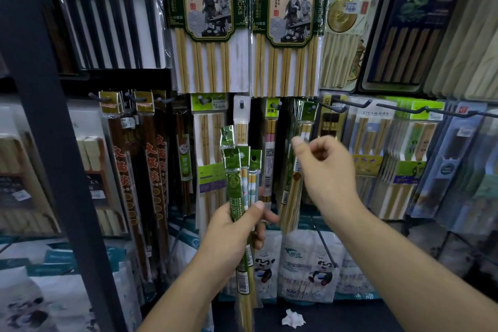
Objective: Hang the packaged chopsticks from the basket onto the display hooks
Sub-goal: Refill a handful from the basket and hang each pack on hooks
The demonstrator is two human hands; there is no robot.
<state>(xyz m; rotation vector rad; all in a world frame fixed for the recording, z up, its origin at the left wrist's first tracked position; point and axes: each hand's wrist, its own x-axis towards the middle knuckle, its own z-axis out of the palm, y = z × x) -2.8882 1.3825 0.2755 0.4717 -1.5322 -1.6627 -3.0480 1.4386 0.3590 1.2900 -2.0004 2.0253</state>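
Glossy, crinkled clear plastic round the packs (237, 197), pale matt wood inside, green printed card on top. Dark smooth metal hooks (398, 108). Matt dark post (54, 143). Crumpled white paper (293, 318).

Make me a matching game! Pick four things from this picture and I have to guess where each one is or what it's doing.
Things:
1. left hand
2. right hand
3. black chopsticks pack
4. crumpled white paper

Places or states:
A. lying low down at the bottom
B. hanging at the top left
C. gripping the green-topped packs
D. raised up, fingers curled

Pairs: 1-C, 2-D, 3-B, 4-A
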